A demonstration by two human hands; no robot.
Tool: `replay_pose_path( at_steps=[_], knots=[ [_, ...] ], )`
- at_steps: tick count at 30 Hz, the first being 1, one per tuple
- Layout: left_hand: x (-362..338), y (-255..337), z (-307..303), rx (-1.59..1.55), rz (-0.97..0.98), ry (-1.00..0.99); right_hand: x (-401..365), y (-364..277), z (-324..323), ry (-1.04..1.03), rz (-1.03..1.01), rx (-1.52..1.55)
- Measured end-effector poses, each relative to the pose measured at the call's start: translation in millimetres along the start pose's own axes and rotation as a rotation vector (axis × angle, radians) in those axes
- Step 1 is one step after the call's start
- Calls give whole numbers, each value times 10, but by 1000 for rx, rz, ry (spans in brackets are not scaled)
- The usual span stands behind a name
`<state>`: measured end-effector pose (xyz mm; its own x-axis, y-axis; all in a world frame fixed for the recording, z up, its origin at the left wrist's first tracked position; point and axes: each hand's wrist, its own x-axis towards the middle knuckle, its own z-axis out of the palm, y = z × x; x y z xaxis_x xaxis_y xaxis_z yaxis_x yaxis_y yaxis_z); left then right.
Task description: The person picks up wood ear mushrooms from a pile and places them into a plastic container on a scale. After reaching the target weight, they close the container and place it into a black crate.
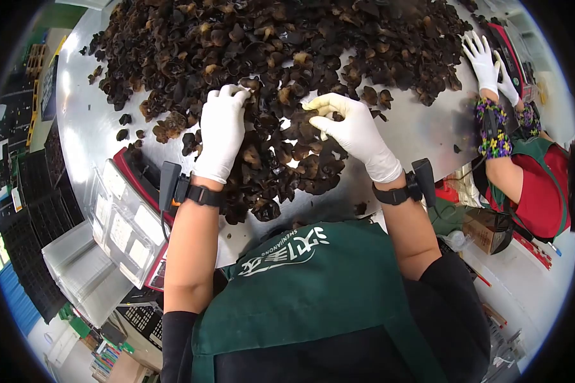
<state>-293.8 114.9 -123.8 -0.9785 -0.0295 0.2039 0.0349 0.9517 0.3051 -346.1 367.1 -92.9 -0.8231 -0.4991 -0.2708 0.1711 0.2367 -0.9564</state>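
Observation:
A large heap of dark brown wood ear mushrooms (262,38) covers the metal table (78,131), with a smaller pile (281,163) nearer my body. My left hand (223,131), in a white glove, is at the left edge of that smaller pile. Its fingers are curled, with the tips among the pieces; what they grip is hidden. Across from it, my right hand (354,131), also gloved, has its thumb and forefinger pinched at a brownish wood ear mushroom (302,124). Yellowish stains show on its fingertips.
A red-edged scale (137,223) with a clear cover stands left of my arm. Clear plastic trays (86,271) and black crates (38,223) are farther left. At the right, a co-worker's gloved hand (482,64) is over the table near another red device (511,54).

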Motion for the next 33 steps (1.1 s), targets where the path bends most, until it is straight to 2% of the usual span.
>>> replay_pose_path(
  at_steps=[2,4,6,8,9,16,17,20,21,24,25,28,30,32,33],
  knots=[
    [-51,-64,13,-229,-62,98,-11,26,-19,16,-46,-62],
    [-119,12,-114,-475,-253,157,-42,13,-55,-18,22,68],
    [-172,111,-304,-1090,-547,65,-56,19,-73,-48,84,233],
    [-245,171,-398,-1304,-598,12,-61,32,-72,-73,136,431],
    [-282,205,-429,-1412,-621,-15,-66,24,-64,-85,125,439],
    [-501,584,-529,-1350,-598,-120,-146,-24,13,-104,117,431],
    [-511,679,-559,-1237,-565,-112,-178,-16,15,-119,87,389],
    [-575,941,-572,-1177,-448,-72,-318,28,50,-178,111,377],
    [-554,981,-609,-1198,-473,-98,-340,-3,16,-189,98,342],
    [-651,1000,-588,-1010,-423,-70,-569,-29,-70,-143,194,194],
    [-665,998,-550,-979,-358,-18,-632,-1,-97,-95,175,50],
    [-682,1179,-642,-757,-103,-88,-909,0,-80,-60,116,154],
    [-696,1377,-632,-713,118,-239,-1074,87,-73,-227,154,435],
    [-705,1530,-587,-683,237,-303,-1169,374,-63,-137,273,626],
    [-682,1527,-567,-707,235,-283,-1216,313,-147,-94,272,613]
  ],
)
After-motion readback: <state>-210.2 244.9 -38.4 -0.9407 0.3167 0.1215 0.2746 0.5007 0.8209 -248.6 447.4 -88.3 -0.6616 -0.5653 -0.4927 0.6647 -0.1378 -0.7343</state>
